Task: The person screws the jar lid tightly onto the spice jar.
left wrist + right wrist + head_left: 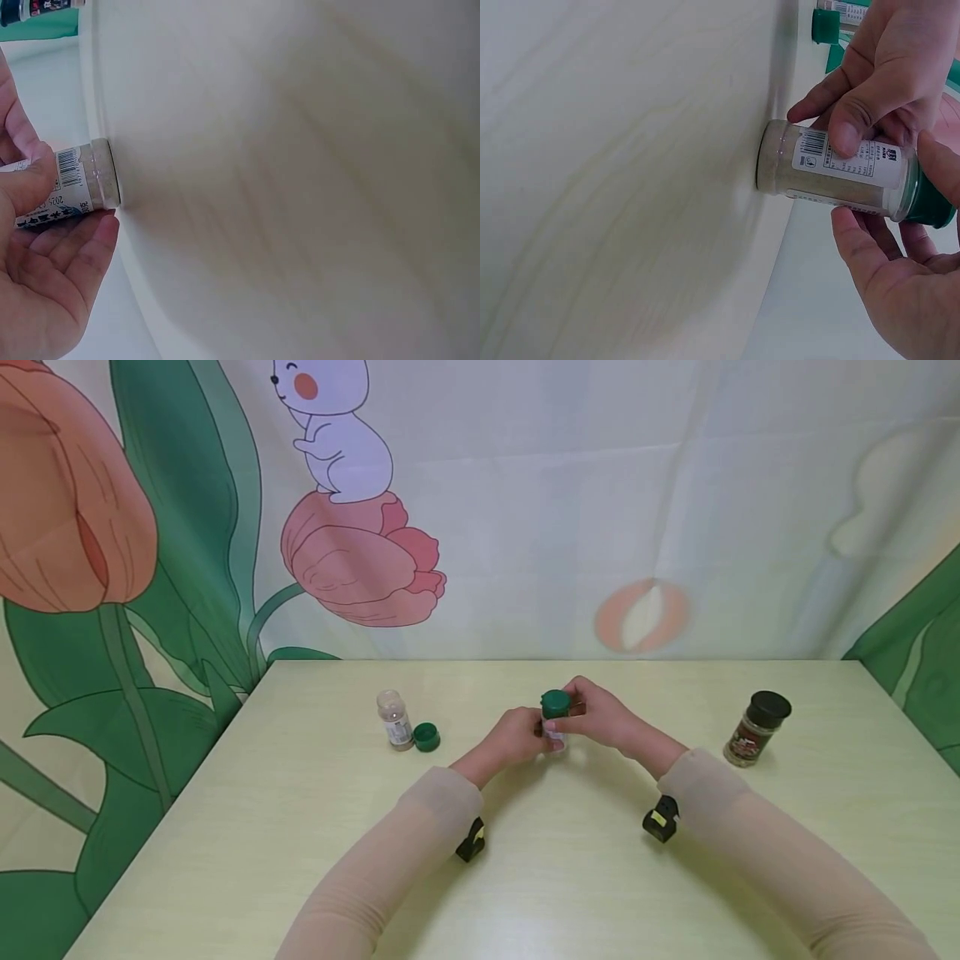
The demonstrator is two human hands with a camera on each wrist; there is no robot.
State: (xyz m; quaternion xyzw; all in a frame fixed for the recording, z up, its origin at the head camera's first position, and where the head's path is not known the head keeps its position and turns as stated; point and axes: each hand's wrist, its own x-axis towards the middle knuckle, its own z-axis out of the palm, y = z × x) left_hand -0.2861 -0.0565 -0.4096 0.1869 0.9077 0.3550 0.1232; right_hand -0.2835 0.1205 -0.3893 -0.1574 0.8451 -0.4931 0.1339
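A clear spice jar (pixel 840 169) with a white barcoded label and a green cap (pixel 556 702) stands upright on the table between both hands. My left hand (pixel 517 735) grips the jar's lower body, its thumb lying across the label in the right wrist view. From the other side, my right hand (pixel 603 718) holds the jar's upper part, with fingers and thumb about the cap end. Pale contents show through the jar's base (pixel 105 172) in the left wrist view. The hands hide part of the label.
Left of the hands stands an uncapped clear spice jar (pixel 396 722), with a loose green cap (pixel 427 737) beside it. A black-capped spice jar (pixel 756 728) is at the right on the pale table (pixel 555 877). A printed curtain (pixel 525 527) hangs behind.
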